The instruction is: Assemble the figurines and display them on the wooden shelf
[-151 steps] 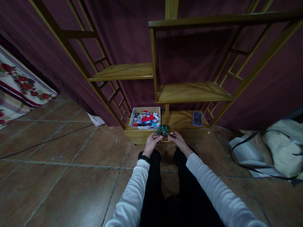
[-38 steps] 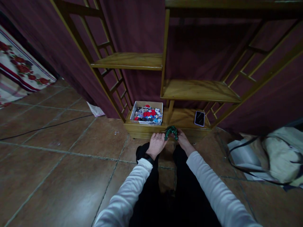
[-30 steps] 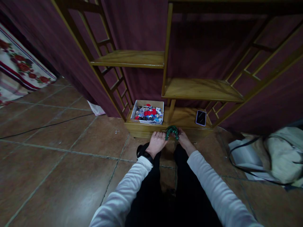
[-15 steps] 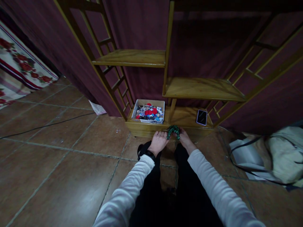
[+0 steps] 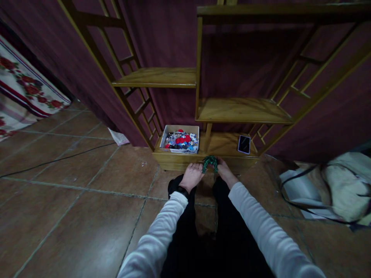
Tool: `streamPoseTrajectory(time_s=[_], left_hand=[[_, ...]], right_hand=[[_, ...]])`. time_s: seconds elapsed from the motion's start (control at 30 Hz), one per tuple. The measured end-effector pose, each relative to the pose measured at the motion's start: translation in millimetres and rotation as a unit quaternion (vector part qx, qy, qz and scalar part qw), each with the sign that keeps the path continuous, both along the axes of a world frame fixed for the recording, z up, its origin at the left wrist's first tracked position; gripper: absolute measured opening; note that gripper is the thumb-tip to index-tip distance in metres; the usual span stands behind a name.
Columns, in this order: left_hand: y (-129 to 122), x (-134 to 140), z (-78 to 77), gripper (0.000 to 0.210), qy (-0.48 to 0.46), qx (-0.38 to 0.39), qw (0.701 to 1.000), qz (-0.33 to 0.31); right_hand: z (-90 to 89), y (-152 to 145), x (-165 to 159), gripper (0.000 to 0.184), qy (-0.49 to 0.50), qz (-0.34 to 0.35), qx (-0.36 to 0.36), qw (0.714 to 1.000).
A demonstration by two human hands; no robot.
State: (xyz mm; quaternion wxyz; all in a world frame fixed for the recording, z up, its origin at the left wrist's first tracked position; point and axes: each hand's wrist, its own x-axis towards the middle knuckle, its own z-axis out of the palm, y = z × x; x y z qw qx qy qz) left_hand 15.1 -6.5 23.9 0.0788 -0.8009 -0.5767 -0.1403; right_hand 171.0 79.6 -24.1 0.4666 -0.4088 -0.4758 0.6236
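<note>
Between my two hands is a dark green, glossy, textured piece (image 5: 210, 161) bent into an arch; its kind is too small to make out. My left hand (image 5: 192, 176) has its fingers closed at the left end of the arch. At the other end my right hand (image 5: 225, 172) grips it, with part of the fingers hidden behind it. Just beyond the hands, an open cardboard box (image 5: 198, 139) filled with small red, white, blue and black items sits on the low shelf (image 5: 223, 146).
A tablet or phone (image 5: 244, 144) with a dark screen lies on the right of the low shelf. Higher wooden shelves (image 5: 243, 110) rise behind it. A pale bag (image 5: 349, 185) with a black strap is on the floor at right; a black cable (image 5: 62, 158) crosses the tiles at left.
The view has shifted slightly, showing more of the upper shelf. Both hands still hold the green arched piece, which has turned a little and looks more rounded.
</note>
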Motion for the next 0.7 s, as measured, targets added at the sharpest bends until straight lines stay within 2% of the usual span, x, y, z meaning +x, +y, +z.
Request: streamPoseTrajectory(time_s=[0.2,0.37,0.57,0.7], left_hand=[[1,0,1.7,0.032,-0.038,-0.011,0.999,0.027],[3,-1,0.3,0.035,-0.075,-0.049,0.994,0.062],[9,-7,-2.7,0.042,-0.149,-0.124,0.974,0.115],[12,-10,-6.1,0.041,-0.19,-0.121,0.967,0.123]], right_hand=[[2.5,-2,0,0.031,0.002,0.008,-0.023,1.0],[4.9,-3,-1,0.027,0.026,0.009,-0.051,0.998],[3.9,-3,-2,0.031,0.029,0.012,-0.074,0.997],[4.5,-6,-2,0.034,0.026,0.02,-0.071,0.997]])
